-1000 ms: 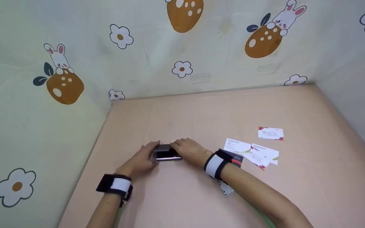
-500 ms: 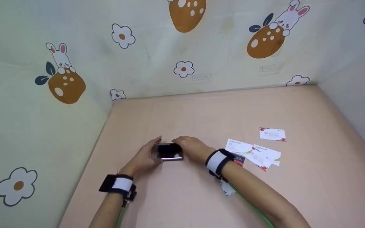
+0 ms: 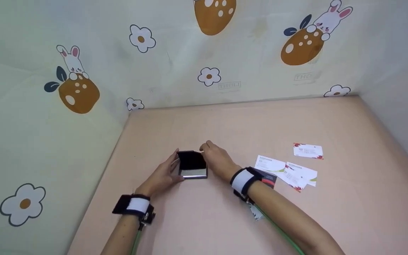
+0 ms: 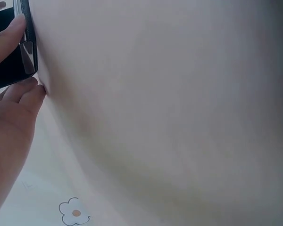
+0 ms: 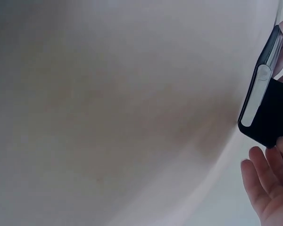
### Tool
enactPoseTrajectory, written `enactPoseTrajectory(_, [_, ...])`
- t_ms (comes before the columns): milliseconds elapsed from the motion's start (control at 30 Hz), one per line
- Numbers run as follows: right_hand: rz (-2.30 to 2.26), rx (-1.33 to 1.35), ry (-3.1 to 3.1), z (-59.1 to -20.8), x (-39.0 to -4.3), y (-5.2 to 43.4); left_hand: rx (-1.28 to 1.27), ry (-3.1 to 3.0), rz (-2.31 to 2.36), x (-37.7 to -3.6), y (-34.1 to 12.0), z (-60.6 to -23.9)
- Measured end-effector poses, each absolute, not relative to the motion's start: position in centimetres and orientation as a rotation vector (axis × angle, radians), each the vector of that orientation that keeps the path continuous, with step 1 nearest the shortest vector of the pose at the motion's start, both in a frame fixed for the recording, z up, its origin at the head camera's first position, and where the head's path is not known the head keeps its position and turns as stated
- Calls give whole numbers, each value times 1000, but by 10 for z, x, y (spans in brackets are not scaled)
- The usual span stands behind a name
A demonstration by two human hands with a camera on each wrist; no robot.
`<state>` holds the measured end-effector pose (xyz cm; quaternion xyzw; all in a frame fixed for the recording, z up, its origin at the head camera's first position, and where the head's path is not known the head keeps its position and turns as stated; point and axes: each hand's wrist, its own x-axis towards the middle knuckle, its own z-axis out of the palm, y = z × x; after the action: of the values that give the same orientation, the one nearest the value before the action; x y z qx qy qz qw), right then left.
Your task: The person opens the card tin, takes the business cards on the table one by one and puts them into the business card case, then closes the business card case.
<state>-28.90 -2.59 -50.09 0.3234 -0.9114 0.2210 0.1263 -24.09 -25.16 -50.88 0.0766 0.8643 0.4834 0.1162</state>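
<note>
A black and silver business card case [image 3: 192,163] stands open at mid-table in the head view, its dark lid raised at the back and its shiny metal part toward me. My left hand [image 3: 159,179] grips the case's left side, with the thumb on the near edge. In the left wrist view the left thumb [image 4: 7,40] lies across the case's metal edge. My right hand [image 3: 220,161] pinches the lid's upper right corner. The right wrist view has the right hand's [image 5: 273,188] thumb against the black lid [image 5: 280,110], other fingers spread behind it.
Several white business cards [image 3: 269,164] lie overlapping to the right of the right hand. A dark card [image 3: 269,179] sits partly under the right wrist strap [image 3: 243,182]. One more card [image 3: 308,151] is farther back. Patterned cloth walls [image 3: 175,53] rise behind the table.
The lid of the card case has swung up and back, showing its dark inside. My right hand has moved up and away with the lid's edge; the left hand keeps its grip.
</note>
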Motion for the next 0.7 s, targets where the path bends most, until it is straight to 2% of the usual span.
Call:
enactPoseTrajectory(467, [660,993,-2594,-492,-289,-24,205,2551,1273,-241,-253,-506])
enactPoseTrajectory(700, [684,958,-2703,-492,-289,-21,297,2580,1169,-249,-257,-500])
